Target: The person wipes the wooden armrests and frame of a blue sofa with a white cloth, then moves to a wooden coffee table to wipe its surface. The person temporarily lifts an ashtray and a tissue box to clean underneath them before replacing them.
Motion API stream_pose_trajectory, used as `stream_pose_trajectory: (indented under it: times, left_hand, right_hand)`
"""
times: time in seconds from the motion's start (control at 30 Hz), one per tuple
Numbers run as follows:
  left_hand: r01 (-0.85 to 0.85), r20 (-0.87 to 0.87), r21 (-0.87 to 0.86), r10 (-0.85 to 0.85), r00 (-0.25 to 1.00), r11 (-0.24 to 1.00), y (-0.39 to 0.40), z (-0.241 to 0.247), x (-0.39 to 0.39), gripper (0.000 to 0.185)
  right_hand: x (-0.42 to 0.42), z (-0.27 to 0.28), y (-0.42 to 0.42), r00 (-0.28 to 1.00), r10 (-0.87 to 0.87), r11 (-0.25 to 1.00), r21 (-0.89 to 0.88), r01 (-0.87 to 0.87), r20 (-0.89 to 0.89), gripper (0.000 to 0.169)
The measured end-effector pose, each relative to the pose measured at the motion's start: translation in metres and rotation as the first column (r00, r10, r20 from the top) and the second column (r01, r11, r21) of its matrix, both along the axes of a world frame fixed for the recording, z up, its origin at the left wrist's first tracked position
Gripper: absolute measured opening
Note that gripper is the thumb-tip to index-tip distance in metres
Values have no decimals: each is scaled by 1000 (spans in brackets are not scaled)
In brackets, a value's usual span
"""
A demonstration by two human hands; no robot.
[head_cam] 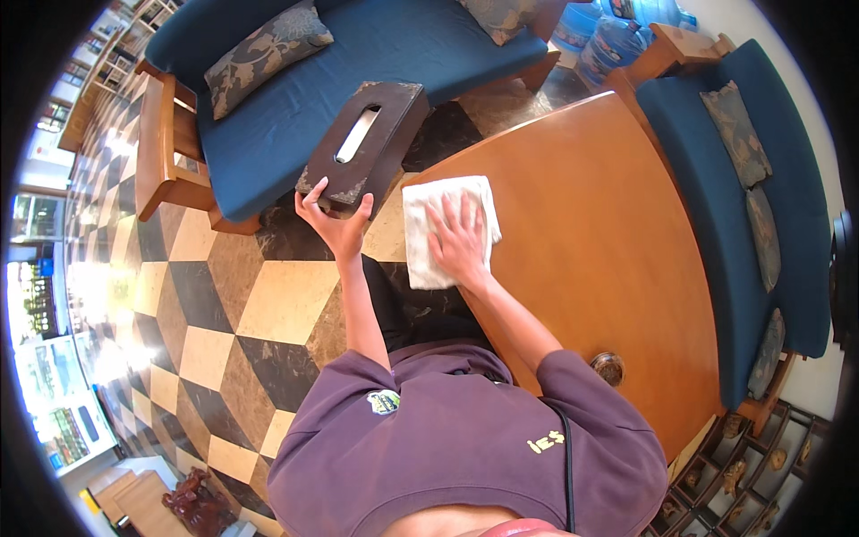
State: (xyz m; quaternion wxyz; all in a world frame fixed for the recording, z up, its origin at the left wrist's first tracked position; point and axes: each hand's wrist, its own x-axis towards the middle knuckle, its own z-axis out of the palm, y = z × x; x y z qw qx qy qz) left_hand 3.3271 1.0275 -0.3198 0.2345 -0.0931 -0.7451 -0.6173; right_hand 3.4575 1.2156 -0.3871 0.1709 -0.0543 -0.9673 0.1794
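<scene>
My left hand (337,221) grips the near end of a dark brown tissue box (384,144) with ornamented corners and a long slot in its top. White tissue shows through the slot. The box is held away from the table, over the floor and in front of the blue sofa seat. A folded white cloth (421,258) lies under my right hand (460,238), which presses flat on it with fingers spread. That cloth covers the left edge of an orange-brown wooden table (590,241), and part of it overhangs the edge.
A blue sofa (268,148) with patterned cushions stands ahead, another blue sofa (678,201) along the table's right side. Large water bottles (611,50) fill the far corner. A small round brown object (608,368) sits on the table near my right elbow. Patterned tile floor (282,302) extends left.
</scene>
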Motion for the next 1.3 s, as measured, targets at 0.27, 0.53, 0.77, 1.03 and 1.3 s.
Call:
stream_pose_trajectory:
  times: [0.27,0.53,0.77,1.03,1.3]
  left_hand:
    - [44,-13,105,-43,999,994,8,12,-1,81]
    - [82,-29,128,-79,996,988,9,4,-3,79]
    - [127,-20,189,-126,992,974,11,-6,4,77]
    - [105,19,225,-112,994,969,1,9,22,82]
    - [80,5,152,-82,997,985,7,10,26,80]
  right_hand:
    - [-70,-8,7,994,-1,1000,21,3,-112,56]
    - [-5,-8,-3,999,5,999,33,-4,-40,56]
    - [-52,-7,48,995,-91,991,101,87,42,55]
    - [-97,-36,188,895,-440,856,269,441,-70,57]
    - [-62,-28,157,906,-389,886,202,418,-169,53]
